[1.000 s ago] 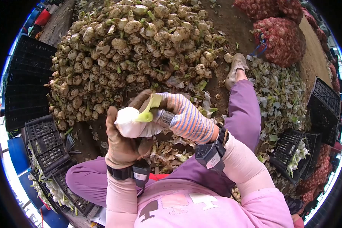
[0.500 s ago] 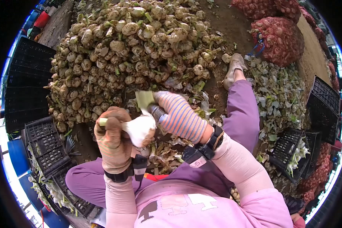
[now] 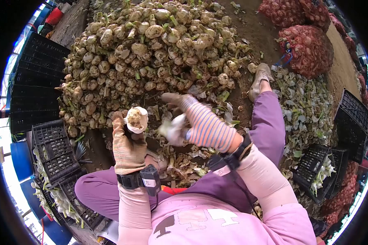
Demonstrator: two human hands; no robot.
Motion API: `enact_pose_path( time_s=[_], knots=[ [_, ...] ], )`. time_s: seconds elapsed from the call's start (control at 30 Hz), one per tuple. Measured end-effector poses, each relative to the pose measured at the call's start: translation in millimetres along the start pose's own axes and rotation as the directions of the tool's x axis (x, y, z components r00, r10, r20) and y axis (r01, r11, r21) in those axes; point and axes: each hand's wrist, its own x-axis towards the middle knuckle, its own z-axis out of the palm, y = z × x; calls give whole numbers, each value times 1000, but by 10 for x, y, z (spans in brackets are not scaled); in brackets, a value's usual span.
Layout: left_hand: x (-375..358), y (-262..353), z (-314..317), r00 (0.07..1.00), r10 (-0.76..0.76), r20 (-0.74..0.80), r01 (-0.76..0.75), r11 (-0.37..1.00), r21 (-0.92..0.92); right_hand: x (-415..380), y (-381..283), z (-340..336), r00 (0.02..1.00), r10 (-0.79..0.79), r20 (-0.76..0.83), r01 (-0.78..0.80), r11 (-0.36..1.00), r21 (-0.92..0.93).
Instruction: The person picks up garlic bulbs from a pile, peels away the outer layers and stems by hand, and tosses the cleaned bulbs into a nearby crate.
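My left hand (image 3: 128, 149), in a striped work glove, grips a garlic bulb (image 3: 137, 120). The bulb's brown, dirty root end faces up, and white skin shows around it. To its right is my right hand (image 3: 206, 122), in a striped glove with dark, soiled fingertips. Its fingers are spread, the forefinger stretched toward the pile. By the thumb is a blurred whitish-green piece of garlic peel (image 3: 172, 130), which looks loose from the fingers. Beyond both hands rises a large pile of unpeeled garlic bulbs (image 3: 147, 53) with soil on them.
Black crates (image 3: 55, 147) with white garlic stand at the left, and another black crate (image 3: 313, 165) at the right. Red net sacks (image 3: 306, 51) of bulbs lie at the upper right. Peel scraps (image 3: 302, 110) cover the ground by my outstretched leg (image 3: 268, 122).
The left hand has turned the bulb so its root end faces up. My right hand has moved away from the bulb and opened, with the peel dropping lower.
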Motion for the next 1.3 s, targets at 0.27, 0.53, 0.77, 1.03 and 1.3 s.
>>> enact_pose_path(
  time_s=[0.27, 0.53, 0.77, 1.03, 1.3],
  knots=[
    [-284, -195, 201, 974, -199, 107, 204, 978, -35, 95, -109, 122, 953, -283, -109, 281, 959, -28],
    [-341, -199, 236, 993, 120, 0, -119, 985, 122, 111, -99, 173, 959, -211, -187, 207, 977, -39],
    [-306, -166, 237, 945, 304, 121, -315, 944, 93, 92, -237, 72, 955, 277, 102, -184, 287, 940],
    [-269, -83, 33, 854, 323, 407, -455, 844, 284, 82, -154, 169, 920, 364, 148, -310, 442, 842],
    [-71, 784, -700, 936, 290, -201, -324, 932, -164, 32, -20, 245, 996, 81, 23, -83, 987, 136]
  ],
)
